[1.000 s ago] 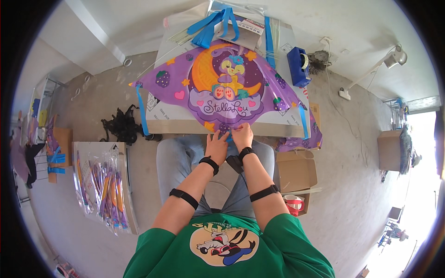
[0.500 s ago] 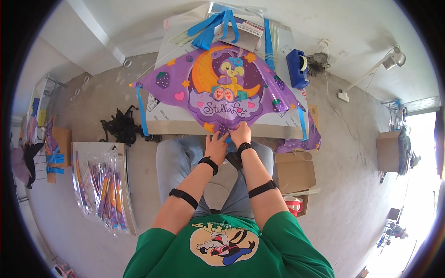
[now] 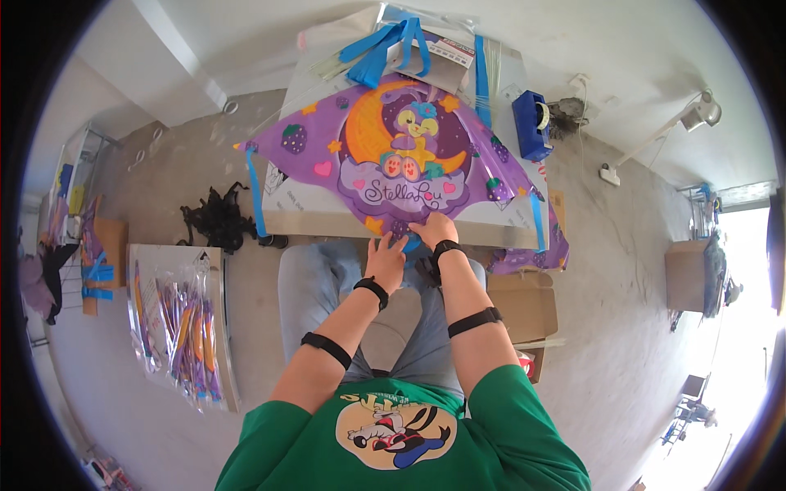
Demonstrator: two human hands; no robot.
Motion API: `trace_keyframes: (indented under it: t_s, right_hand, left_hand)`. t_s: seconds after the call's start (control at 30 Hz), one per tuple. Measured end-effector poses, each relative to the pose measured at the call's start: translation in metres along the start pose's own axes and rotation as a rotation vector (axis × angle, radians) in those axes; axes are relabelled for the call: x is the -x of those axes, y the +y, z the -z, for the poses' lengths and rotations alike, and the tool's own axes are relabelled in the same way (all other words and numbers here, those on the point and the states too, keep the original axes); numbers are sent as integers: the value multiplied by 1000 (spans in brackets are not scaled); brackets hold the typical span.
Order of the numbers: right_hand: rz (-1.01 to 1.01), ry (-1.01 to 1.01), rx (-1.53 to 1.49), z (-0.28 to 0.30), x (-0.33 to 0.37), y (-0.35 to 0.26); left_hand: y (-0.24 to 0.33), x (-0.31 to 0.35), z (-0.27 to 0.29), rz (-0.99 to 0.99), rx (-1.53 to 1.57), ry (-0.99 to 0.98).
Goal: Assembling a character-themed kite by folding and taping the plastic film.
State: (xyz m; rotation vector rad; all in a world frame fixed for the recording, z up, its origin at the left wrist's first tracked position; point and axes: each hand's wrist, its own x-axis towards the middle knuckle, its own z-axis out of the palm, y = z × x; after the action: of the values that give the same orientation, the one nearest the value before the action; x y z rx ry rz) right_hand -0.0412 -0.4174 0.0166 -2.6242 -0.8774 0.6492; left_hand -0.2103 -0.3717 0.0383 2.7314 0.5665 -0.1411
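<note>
A purple kite (image 3: 319, 147) printed with a cartoon rabbit, an orange moon and berries lies spread on the white-topped table. Its lower tip reaches the near table edge, where both hands meet. My left hand (image 3: 385, 263) is at the left of that tip, its fingers slightly apart and bent onto the material. Just to the right, my right hand (image 3: 437, 232) pinches the kite from above. A bit of blue ribbon (image 3: 413, 242) shows between the hands; how it is attached is hidden. Further blue strips hang from both wing tips.
Blue ribbons (image 3: 372, 57), thin rods and a box (image 3: 438, 64) lie at the table's far end. A blue tape dispenser (image 3: 533, 127) sits at right. Bagged kites (image 3: 188, 335) rest on a low board at left. An open cardboard box (image 3: 520, 307) is beside my right leg.
The left hand has moved slightly down and away from the right hand, and more blue ribbon shows between them. The whole scene has shifted a little to the right.
</note>
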Motion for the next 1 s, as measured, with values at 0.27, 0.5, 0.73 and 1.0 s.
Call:
trace_keyframes:
  t_s: [0.27,0.5,0.73,1.0]
  right_hand:
    - [-3,-151,13,13,14,-8]
    - [73,-6,-20,2,17,-1]
    - [-82,-329,-695,16,27,14]
    - [308,-124,-1490,81,148,-66]
  left_hand:
    - [-2,5,2,-23,-34,-19]
    - [-13,6,-1,-47,68,38]
    - [-8,15,32,235,1078,390]
    - [27,55,115,346,1652,327]
